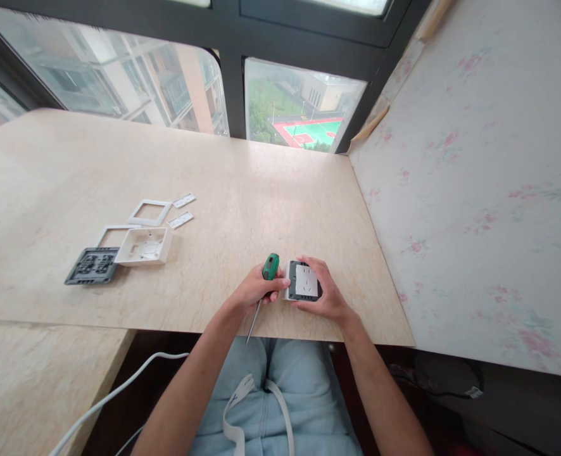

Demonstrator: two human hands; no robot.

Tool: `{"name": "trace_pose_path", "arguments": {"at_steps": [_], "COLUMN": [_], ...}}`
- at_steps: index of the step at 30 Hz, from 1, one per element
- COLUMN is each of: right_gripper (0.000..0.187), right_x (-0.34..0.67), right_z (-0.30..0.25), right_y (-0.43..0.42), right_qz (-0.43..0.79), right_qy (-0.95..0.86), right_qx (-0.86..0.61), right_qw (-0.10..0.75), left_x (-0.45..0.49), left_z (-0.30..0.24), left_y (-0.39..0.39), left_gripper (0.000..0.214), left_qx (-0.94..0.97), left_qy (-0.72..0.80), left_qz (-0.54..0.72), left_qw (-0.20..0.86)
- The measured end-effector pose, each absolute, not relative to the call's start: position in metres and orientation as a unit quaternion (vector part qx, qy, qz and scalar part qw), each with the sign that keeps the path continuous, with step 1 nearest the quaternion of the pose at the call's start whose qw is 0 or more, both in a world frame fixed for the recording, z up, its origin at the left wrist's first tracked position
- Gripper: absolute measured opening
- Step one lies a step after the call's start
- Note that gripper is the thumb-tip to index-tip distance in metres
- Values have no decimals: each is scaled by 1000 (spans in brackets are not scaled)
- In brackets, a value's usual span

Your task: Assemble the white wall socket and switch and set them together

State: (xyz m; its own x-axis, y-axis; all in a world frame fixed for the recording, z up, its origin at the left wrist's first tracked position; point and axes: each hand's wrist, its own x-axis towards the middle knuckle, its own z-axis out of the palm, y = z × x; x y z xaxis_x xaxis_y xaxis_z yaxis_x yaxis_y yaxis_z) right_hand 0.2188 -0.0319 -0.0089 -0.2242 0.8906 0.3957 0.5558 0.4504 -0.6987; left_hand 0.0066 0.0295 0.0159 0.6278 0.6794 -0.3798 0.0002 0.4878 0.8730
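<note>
Near the front edge of the stone-topped counter, a wall socket [306,281] with a white face and dark grey frame sits on a white back box. My right hand [325,290] grips it from the right, thumb and fingers on opposite sides. In my left hand [259,286] is a screwdriver [270,266] with a green and black handle, its metal shaft slanting down toward my lap. The left thumb reaches across to the socket's left edge and appears to touch it.
To the left lie an open white back box [144,246], a dark grey socket module [92,265], white frames [150,213] and small white cover strips [180,220]. A floral-papered wall [475,190] bounds the right side. Windows stand behind the counter [242,190]. A white cable [119,387] hangs at lower left.
</note>
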Motion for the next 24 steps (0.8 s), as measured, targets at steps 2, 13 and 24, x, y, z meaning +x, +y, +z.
{"name": "trace_pose_path", "arguments": {"at_steps": [2, 13, 24], "right_gripper": [103, 87, 86], "right_x": [219, 217, 216], "right_z": [-9, -6, -5], "right_y": [-31, -33, -35], "right_qz": [213, 207, 192], "right_qy": [-756, -729, -740], "right_qx": [-487, -491, -502], "right_qw": [383, 430, 405], "left_x": [7, 6, 9], "left_z": [15, 14, 10], "left_y": [30, 28, 23], "left_gripper": [45, 40, 42], "left_qx": [445, 412, 395], "left_qy": [383, 386, 386], "left_qz": [224, 253, 304], "left_qw": [778, 786, 777]}}
